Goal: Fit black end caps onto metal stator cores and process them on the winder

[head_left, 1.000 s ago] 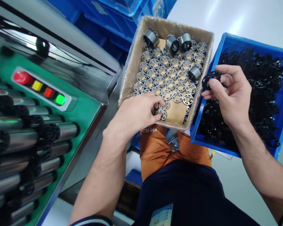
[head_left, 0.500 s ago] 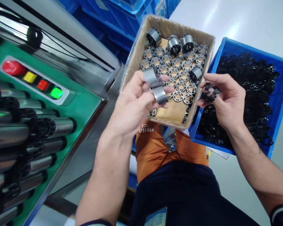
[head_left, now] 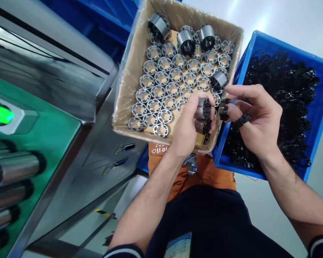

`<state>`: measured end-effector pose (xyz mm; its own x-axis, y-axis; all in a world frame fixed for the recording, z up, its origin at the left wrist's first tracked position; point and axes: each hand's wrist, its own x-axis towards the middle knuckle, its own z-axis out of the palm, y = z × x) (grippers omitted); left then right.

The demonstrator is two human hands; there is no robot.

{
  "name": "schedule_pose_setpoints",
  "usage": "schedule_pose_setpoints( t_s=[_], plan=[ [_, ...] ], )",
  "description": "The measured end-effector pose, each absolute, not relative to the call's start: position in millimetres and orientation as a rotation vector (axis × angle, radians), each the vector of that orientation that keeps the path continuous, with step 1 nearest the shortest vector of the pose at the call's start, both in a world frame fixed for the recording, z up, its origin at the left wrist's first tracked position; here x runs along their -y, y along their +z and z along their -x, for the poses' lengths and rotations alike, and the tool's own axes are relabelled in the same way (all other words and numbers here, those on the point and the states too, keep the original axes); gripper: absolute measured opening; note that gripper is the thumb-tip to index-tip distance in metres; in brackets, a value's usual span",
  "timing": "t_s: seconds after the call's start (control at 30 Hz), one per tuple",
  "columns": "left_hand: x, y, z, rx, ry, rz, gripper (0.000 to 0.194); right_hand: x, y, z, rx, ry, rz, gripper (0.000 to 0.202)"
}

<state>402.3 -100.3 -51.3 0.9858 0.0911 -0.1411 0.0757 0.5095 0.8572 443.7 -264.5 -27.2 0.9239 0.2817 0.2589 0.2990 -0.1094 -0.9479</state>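
Note:
My left hand (head_left: 187, 123) is wrapped round two stacked metal stator cores (head_left: 204, 109), above the right side of the cardboard box (head_left: 125, 68). The upper core's slotted end faces right; the lower one is partly hidden by my fingers. Close by, my right hand (head_left: 261, 123) pinches a black plastic toothed ring (head_left: 224, 109) near that end. A second black toothed piece (head_left: 242, 120) is tucked in the same hand. Whether ring and core touch is unclear. Rows of bare ring-shaped cores (head_left: 165, 63) stand in the box, with several black-ended cores (head_left: 185, 41) lying on top.
Right of the box, a blue bin (head_left: 321, 118) is heaped with black plastic rings (head_left: 288, 96). On the left is a green machine panel (head_left: 51, 123) with a lit green button (head_left: 2, 114) and metal rollers (head_left: 18, 166). More blue crates (head_left: 110, 18) stand behind.
My left hand has moved right, bringing the cores beside my right hand and turning their ends toward it. One black ring now sits further forward at my right fingertips. The view has shifted.

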Motion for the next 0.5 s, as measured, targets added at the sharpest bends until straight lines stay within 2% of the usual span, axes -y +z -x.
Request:
schedule_pose_setpoints(
  t_s=[0.2, 0.5],
  plan=[
    [93.9, -58.2, -387.1, -0.090, -0.055, -1.067, 0.045, 259.9, -32.2, -437.5, 0.451, -0.075, 1.774, 0.013],
    [89.8, -64.2, -385.9, -0.054, -0.036, -1.145, 0.050, 258.1, -39.7, -439.1, 0.541, -0.140, 1.842, 0.013]
  ],
)
